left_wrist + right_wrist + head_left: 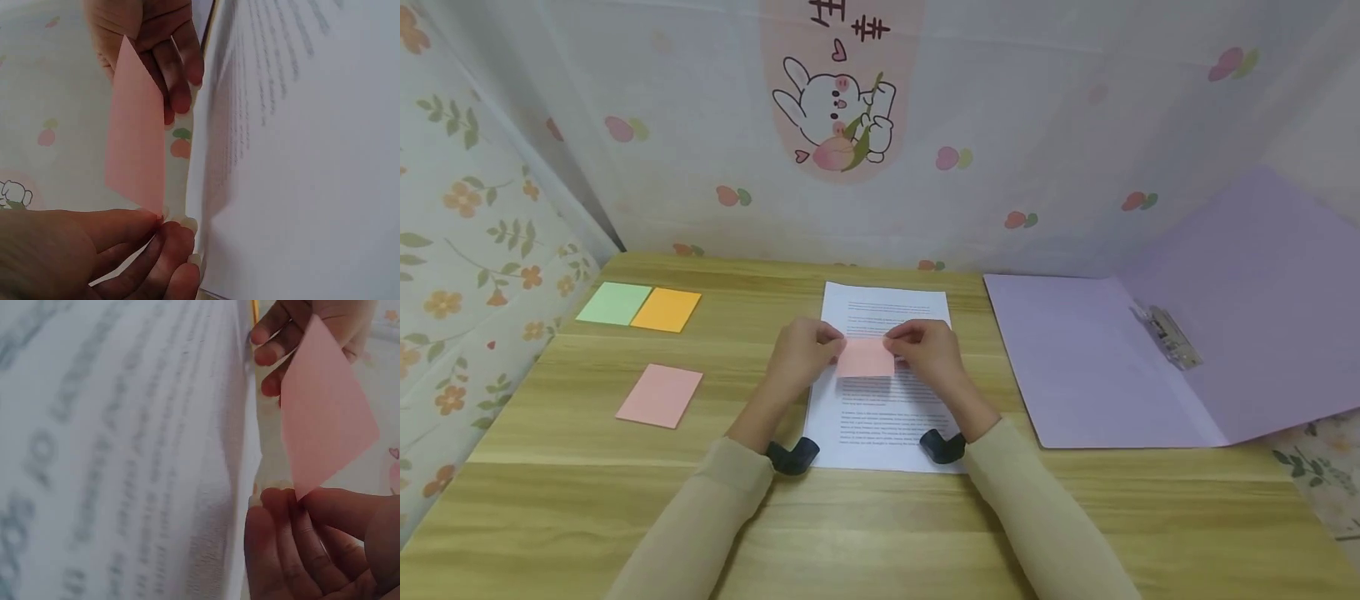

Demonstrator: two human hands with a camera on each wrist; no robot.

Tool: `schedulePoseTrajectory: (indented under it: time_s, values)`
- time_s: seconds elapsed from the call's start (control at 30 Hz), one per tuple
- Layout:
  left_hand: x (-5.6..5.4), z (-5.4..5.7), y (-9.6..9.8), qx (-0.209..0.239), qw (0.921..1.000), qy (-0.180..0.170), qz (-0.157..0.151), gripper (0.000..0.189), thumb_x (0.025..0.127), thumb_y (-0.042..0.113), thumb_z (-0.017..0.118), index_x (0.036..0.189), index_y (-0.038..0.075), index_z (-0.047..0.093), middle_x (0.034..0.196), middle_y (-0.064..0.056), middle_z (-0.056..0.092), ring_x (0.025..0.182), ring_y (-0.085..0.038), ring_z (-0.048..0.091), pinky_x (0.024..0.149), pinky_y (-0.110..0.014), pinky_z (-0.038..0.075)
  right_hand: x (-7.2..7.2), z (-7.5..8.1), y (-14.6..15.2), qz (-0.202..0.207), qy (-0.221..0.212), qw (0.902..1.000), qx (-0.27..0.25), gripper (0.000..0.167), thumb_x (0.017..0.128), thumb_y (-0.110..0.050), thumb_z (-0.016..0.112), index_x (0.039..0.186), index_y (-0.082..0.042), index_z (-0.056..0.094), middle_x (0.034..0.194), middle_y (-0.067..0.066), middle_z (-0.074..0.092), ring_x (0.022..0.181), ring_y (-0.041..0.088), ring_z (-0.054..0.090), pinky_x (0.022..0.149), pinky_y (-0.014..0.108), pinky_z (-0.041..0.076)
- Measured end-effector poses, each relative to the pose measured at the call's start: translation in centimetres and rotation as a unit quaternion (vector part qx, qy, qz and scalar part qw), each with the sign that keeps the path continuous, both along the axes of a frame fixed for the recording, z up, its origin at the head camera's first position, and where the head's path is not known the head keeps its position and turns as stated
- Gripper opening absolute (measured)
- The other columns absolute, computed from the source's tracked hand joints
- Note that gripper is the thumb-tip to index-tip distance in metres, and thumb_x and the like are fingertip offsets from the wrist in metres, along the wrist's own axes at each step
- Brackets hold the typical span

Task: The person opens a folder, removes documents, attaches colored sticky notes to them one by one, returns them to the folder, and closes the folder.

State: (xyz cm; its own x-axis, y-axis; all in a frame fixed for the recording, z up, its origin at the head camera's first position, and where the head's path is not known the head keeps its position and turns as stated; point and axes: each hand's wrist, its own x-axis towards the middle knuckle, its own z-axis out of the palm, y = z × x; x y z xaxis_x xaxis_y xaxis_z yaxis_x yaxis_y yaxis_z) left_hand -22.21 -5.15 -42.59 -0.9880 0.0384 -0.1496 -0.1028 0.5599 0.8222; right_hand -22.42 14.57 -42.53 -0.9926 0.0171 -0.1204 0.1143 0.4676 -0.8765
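Note:
Between both hands a pink sticky note is stretched out over a printed paper sheet. My left hand pinches its left corner between thumb and forefinger, and my right hand pinches the right corner the same way. In the left wrist view the note stands tilted up close over the page, a corner between the left fingertips. From the right wrist, the note shows a corner in the right thumb and finger grip. Lines of text run across the sheet below.
At the left lie a pink sticky note pad, a green pad and an orange pad. An opened purple folder with a metal clip is on the right. A patterned curtain hangs behind the wooden table.

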Motion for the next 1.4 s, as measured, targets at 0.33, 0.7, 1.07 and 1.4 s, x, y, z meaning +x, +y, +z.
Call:
schedulePoseTrajectory:
  time_s: [0.33, 0.7, 1.07, 1.4]
  values:
    - [-0.2, -0.7, 0.0, -0.029, 0.9996, -0.003, 0.007, 0.017, 0.097, 0.017, 0.067, 0.105, 0.005, 0.077, 0.101, -0.009, 0.075, 0.093, -0.024, 0.064, 0.081, -0.033, 0.054, -0.2, -1.5, 0.0, 0.007, 0.015, 0.9993, 0.033, 0.011, 0.089, -0.012, 0.077, 0.098, -0.005, 0.079, 0.094, 0.013, 0.075, 0.073, 0.015, 0.065, 0.067, 0.022, 0.059]
    - [-0.4, -1.2, 0.4, -0.072, 0.9973, 0.012, 0.009, 0.016, 0.095, 0.019, 0.069, 0.102, 0.008, 0.078, 0.103, -0.009, 0.076, 0.094, -0.024, 0.065, 0.082, -0.036, 0.053, -0.4, -2.6, 0.2, 0.012, 0.051, 0.9975, 0.048, 0.010, 0.088, -0.012, 0.078, 0.094, -0.004, 0.079, 0.088, 0.013, 0.075, 0.068, 0.012, 0.064, 0.062, 0.019, 0.056]
    - [-0.5, -1.7, 0.6, -0.102, 0.9944, 0.022, 0.021, 0.016, 0.095, 0.022, 0.069, 0.100, 0.010, 0.078, 0.098, -0.007, 0.075, 0.092, -0.024, 0.065, 0.077, -0.035, 0.050, -0.4, -2.8, 0.1, 0.015, 0.078, 0.9943, 0.072, 0.009, 0.088, -0.012, 0.078, 0.092, -0.004, 0.079, 0.086, 0.012, 0.075, 0.066, 0.011, 0.064, 0.060, 0.018, 0.054]
    - [-0.5, -1.9, 0.7, -0.103, 0.9937, 0.033, 0.029, 0.013, 0.094, 0.020, 0.070, 0.097, 0.010, 0.078, 0.092, -0.006, 0.075, 0.085, -0.022, 0.065, 0.071, -0.032, 0.048, -0.4, -2.9, 0.1, 0.021, 0.095, 0.9912, 0.090, 0.007, 0.086, -0.013, 0.079, 0.088, -0.006, 0.080, 0.083, 0.010, 0.076, 0.065, 0.011, 0.062, 0.058, 0.016, 0.048]
